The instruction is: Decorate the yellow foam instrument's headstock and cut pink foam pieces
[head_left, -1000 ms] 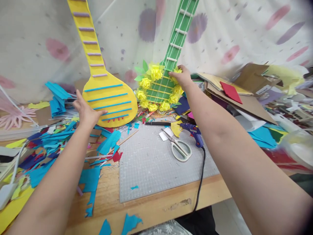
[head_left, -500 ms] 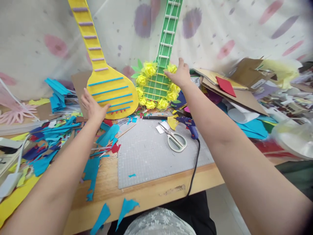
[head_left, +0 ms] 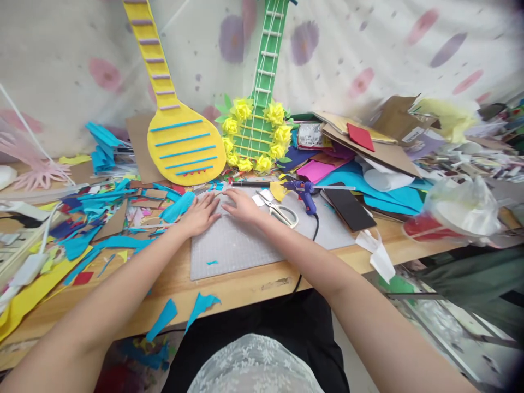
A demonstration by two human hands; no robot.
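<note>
Mat (head_left: 233, 245), gray, gridded, lies on wooden table (head_left: 245, 288), near both instruments. Left hand (head_left: 200, 215): palm down at mat's far left, fingers spread wide, beside blue scrap (head_left: 178, 208). Right hand (head_left: 242, 205): just right of left, thumb apart from extended fingers. Far side: yellow instrument (head_left: 186, 143), left; green instrument (head_left: 257, 129) ringed with yellow flowers (head_left: 282, 135), right. Scissors (head_left: 272, 206) and glue gun (head_left: 307, 197) right of hands.

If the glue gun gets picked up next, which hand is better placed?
Probably the right hand: it is nearer the glue gun, with the scissors in between. The left hand, spread beside a blue scrap, is farther off and would have to pass the right.
</note>
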